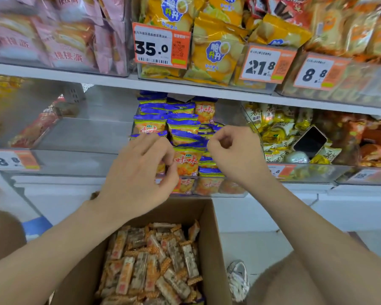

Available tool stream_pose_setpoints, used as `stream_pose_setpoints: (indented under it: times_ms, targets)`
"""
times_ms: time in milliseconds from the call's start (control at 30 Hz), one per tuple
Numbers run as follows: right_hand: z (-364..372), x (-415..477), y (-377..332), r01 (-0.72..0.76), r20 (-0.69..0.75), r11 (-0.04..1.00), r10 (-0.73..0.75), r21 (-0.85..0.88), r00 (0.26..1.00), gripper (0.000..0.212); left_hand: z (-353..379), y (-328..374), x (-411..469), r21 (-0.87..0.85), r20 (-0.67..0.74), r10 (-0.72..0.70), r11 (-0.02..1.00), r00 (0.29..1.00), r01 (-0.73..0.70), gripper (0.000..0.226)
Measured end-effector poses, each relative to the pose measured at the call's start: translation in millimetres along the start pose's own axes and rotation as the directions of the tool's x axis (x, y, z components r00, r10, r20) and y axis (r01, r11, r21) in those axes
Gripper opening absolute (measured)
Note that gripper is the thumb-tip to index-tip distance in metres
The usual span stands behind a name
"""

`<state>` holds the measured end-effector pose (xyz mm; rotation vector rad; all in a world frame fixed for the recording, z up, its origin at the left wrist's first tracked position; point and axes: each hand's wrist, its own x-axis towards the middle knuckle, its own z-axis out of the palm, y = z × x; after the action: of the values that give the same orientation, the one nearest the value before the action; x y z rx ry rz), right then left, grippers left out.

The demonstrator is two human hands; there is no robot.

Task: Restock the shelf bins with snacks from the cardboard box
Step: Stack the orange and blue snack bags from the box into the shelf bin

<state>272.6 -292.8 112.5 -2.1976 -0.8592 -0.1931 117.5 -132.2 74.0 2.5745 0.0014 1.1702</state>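
— So, where are the hands?
— Both are at the clear bin (231, 194). The left hand (139, 172) lies over its front left part, fingers curled down onto the blue-and-orange packets (186, 160) that fill it.
— Gripping one?
— Thumb and forefinger meet right by a packet's edge, but I cannot tell whether they pinch it.
— And the other?
— The right hand (231, 150) hangs above the bin's right side, knuckles bent into a loose fist with nothing in it.
— The stock?
— Directly below the bin stands the cardboard box (216, 238), open, with wrapped bars (154, 260) heaped inside.
— Anything else?
— A price tag (161, 46) reading 35.0 hangs above the bin, and a shoe (238, 280) shows below it to the right.
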Motion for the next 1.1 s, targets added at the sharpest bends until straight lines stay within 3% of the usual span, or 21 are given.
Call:
stream_pose_setpoints:
  times_ms: [67,100,133,200,267,333,400,467,600,700,800,1000,1100]
  targets:
    - [-4.3,-32.7,-15.0,0.112,0.149,0.991,-0.122,0.072,0.981,0.015,-0.4,4.5,-19.2,-0.044,0.225,-0.076,0.995,0.971,0.088,0.017]
    - [-1.4,-46.1,-17.8,0.157,0.252,0.985,-0.172,0.077,0.952,0.013,1.8,3.6,-29.6,-0.029,0.405,-0.101,0.992,0.909,0.123,0.018]
    - [6.0,-57.9,-16.0,0.193,0.364,0.980,-0.200,0.055,0.910,0.011,5.7,0.7,-40.5,0.002,0.597,-0.110,0.991,0.795,0.136,0.018]
    - [25.5,-80.4,-7.8,0.278,0.603,0.961,-0.218,-0.007,0.767,0.010,15.9,-5.1,-62.4,0.082,0.879,-0.123,0.991,0.460,0.109,0.019]
    - [52.9,-103.7,10.6,0.349,0.810,0.933,-0.138,-0.086,0.570,0.013,27.9,-8.4,-85.9,0.178,0.971,-0.188,0.981,0.147,0.080,0.028]
    - [81.4,-128.2,31.5,0.410,0.928,0.893,0.022,-0.185,0.373,0.017,41.6,-14.1,-109.4,0.251,0.968,-0.251,0.966,-0.016,0.054,0.031]
    - [105.7,-151.3,46.6,0.460,0.961,0.851,0.166,-0.254,0.223,0.013,55.9,-22.9,-131.8,0.263,0.964,-0.260,0.963,-0.060,0.054,0.030]
    - [125.1,-170.3,53.8,0.487,0.968,0.837,0.196,-0.249,0.158,0.021,69.4,-31.4,-152.9,0.261,0.964,-0.256,0.962,-0.070,0.077,0.028]
    - [156.2,-201.3,67.4,0.520,0.970,0.819,0.194,-0.244,0.148,0.029,92.3,-38.4,-195.5,0.227,0.967,-0.218,0.972,-0.131,0.058,0.027]
    - [169.4,-218.4,71.2,0.616,0.972,0.752,0.196,-0.235,0.131,0.015,100.2,-42.1,-223.5,0.156,0.967,-0.146,0.987,-0.210,0.030,0.044]
    - [175.3,-222.7,73.2,0.618,0.977,0.759,0.194,-0.205,0.085,0.042,101.3,-45.7,-240.7,0.107,0.955,-0.108,0.994,-0.276,-0.019,0.039]
    - [174.7,-223.1,74.4,0.638,0.973,0.741,0.222,-0.210,0.064,0.041,102.3,-46.3,-248.0,0.109,0.953,-0.109,0.994,-0.283,-0.018,0.026]
    - [179.8,-221.9,86.4,0.537,0.962,0.802,0.260,-0.262,0.081,0.021,101.4,-35.5,-249.8,0.150,0.958,-0.143,0.989,-0.250,0.012,0.041]
